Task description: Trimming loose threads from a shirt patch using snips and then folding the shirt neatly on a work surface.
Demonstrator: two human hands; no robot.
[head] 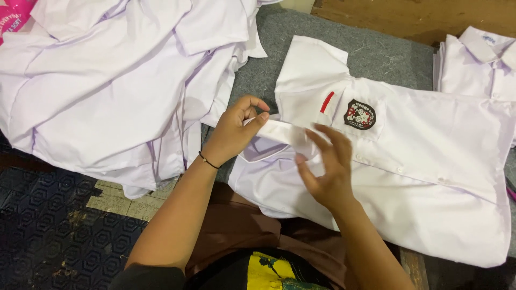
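A white short-sleeved shirt [430, 172] lies flat on a grey felt surface [376, 53], front up, with a dark round badge [359, 114] and a small red strip on its chest pocket. My left hand [236, 129] pinches the shirt's collar [282, 131] at its left end, thumb and fingers closed on the fabric. My right hand [325, 172] rests with spread fingers on the collar and the button placket just right of it. A thin dark band circles my left wrist.
A large heap of white shirts [107, 80] lies at the left. A stack of folded white shirts [478, 64] sits at the far right. A pink plastic wrapper [13, 19] shows top left. Dark patterned floor is below left, a wooden board at the top.
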